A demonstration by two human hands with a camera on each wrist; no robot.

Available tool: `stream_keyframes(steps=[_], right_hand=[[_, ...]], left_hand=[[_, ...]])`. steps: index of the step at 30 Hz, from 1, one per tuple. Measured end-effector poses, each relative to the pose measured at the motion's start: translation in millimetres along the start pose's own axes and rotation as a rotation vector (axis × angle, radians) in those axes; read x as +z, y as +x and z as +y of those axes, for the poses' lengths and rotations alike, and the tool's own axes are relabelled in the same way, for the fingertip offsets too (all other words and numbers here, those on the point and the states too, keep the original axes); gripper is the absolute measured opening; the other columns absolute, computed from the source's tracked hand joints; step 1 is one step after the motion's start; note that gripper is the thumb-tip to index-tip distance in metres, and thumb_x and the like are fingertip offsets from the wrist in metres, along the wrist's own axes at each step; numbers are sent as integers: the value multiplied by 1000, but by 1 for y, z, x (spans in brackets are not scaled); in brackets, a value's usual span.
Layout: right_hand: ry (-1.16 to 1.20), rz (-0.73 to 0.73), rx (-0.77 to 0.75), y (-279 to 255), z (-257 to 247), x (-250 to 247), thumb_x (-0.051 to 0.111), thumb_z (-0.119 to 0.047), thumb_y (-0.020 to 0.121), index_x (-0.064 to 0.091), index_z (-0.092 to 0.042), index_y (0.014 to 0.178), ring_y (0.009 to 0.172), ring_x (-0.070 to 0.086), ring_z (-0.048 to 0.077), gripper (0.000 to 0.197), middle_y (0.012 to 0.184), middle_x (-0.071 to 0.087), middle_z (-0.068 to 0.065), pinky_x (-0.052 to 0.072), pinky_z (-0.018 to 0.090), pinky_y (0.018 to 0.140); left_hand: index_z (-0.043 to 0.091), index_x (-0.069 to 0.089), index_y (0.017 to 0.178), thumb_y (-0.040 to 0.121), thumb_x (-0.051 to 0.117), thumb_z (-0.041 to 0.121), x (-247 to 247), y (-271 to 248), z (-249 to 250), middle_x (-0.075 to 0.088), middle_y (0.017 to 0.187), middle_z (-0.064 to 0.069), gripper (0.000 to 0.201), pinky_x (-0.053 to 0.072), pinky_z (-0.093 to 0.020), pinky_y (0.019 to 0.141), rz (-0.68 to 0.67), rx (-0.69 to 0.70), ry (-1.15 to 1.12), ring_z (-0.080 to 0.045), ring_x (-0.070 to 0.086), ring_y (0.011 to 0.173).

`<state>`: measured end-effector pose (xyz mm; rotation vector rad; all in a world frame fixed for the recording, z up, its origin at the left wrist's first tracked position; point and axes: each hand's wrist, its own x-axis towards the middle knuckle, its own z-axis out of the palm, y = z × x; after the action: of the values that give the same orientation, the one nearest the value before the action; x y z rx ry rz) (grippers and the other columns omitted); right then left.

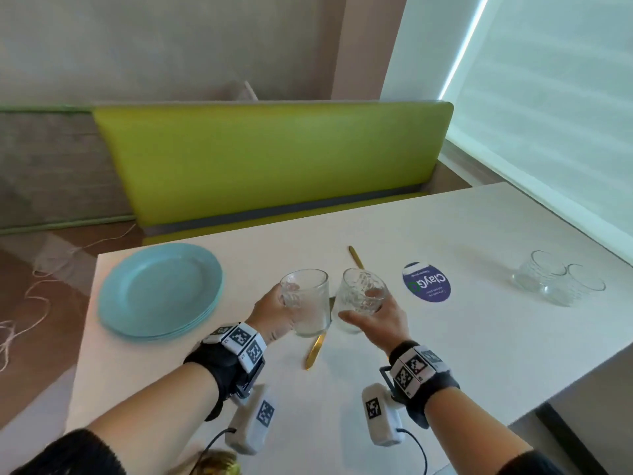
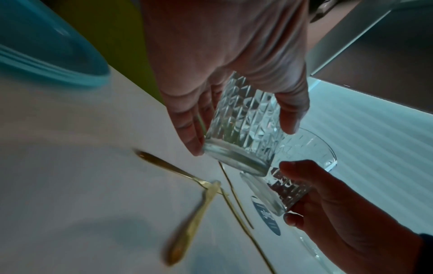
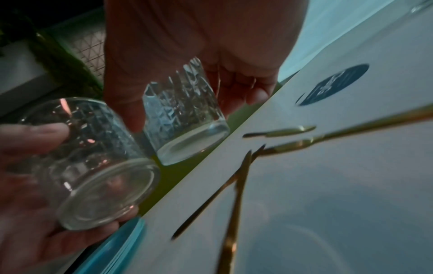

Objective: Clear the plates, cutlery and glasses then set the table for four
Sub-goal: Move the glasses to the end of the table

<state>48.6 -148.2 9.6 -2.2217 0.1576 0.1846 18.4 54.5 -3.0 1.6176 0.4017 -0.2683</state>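
Observation:
My left hand [image 1: 277, 308] grips a clear cut-pattern glass [image 1: 306, 305] above the middle of the white table [image 1: 479, 337]. My right hand [image 1: 376, 317] grips a second glass [image 1: 359, 299], tilted a little toward the first. The two glasses hang close together, their bases near each other in the left wrist view, left glass [image 2: 241, 128] above right glass [image 2: 281, 189]. Gold cutlery [image 1: 315, 351] lies on the table under the glasses, partly hidden by them. A stack of light blue plates [image 1: 161, 289] sits at the table's left end. Two more glasses [image 1: 558, 277] stand at the right.
A round dark blue sticker [image 1: 426, 282] lies on the table right of my hands. A lime green bench [image 1: 267, 166] runs along the far side. A white cord [image 1: 24, 303] trails on the floor at left. A window blind [image 1: 548, 97] fills the right.

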Motion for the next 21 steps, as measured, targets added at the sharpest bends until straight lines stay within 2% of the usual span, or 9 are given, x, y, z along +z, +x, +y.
stream_keyframes(steps=[3, 5, 7, 9, 12, 15, 18, 21], right_hand=[[-47, -130, -33, -32, -18, 45, 85, -39, 57, 53, -20, 115, 102, 61, 16, 69, 111, 65, -2, 47, 20, 80], [-81, -208, -41, -49, -29, 73, 85, -38, 58, 51, -19, 118, 101, 60, 16, 71, 114, 63, 0, 52, 22, 78], [-137, -259, -63, -62, -39, 99, 85, -41, 58, 50, -17, 120, 107, 58, 18, 75, 118, 61, 1, 51, 30, 90], [-200, -313, -85, -73, -47, 120, 83, -44, 58, 48, -18, 123, 112, 55, 19, 78, 121, 59, 1, 47, 31, 97], [-240, -380, -95, -83, -57, 146, 83, -43, 59, 47, -19, 125, 113, 54, 20, 79, 123, 57, 1, 47, 30, 95], [-259, -406, -114, -90, -62, 167, 84, -41, 60, 46, -18, 125, 113, 54, 19, 79, 124, 57, 1, 47, 28, 93], [-275, -424, -125, -93, -63, 183, 83, -41, 60, 45, -18, 125, 112, 54, 18, 79, 123, 57, 1, 46, 27, 91], [-265, -427, -131, -94, -64, 192, 84, -39, 61, 45, -18, 126, 112, 54, 17, 79, 123, 58, 0, 45, 24, 90]], left_hand=[[20, 52, 117, 19, 88, 57, -45, -29, -22, 63, 121, -3, 111, 48, -48, 99, 83, -18, 9, -23, 59, 114], [19, 49, 118, 17, 85, 54, -72, -49, -34, 59, 125, -7, 113, 46, -46, 102, 151, -34, 33, -24, 57, 117], [15, 48, 124, 20, 80, 53, -98, -66, -46, 56, 128, -8, 115, 44, -42, 105, 203, -43, 84, -23, 55, 118], [15, 47, 128, 30, 85, 49, -121, -80, -59, 55, 131, -4, 110, 42, -38, 106, 242, -69, 143, -23, 54, 119], [18, 44, 135, 54, 90, 34, -150, -86, -84, 53, 136, -2, 95, 38, -32, 103, 302, -122, 180, -23, 50, 124], [21, 44, 135, 52, 91, 32, -167, -85, -107, 55, 134, -3, 96, 40, -34, 103, 351, -147, 179, -25, 52, 122], [23, 43, 135, 43, 92, 37, -175, -83, -123, 57, 131, 0, 105, 42, -34, 102, 369, -130, 168, -23, 54, 120], [21, 44, 132, 50, 92, 27, -178, -80, -131, 58, 123, 0, 95, 44, -32, 98, 406, -138, 172, -23, 55, 116]])
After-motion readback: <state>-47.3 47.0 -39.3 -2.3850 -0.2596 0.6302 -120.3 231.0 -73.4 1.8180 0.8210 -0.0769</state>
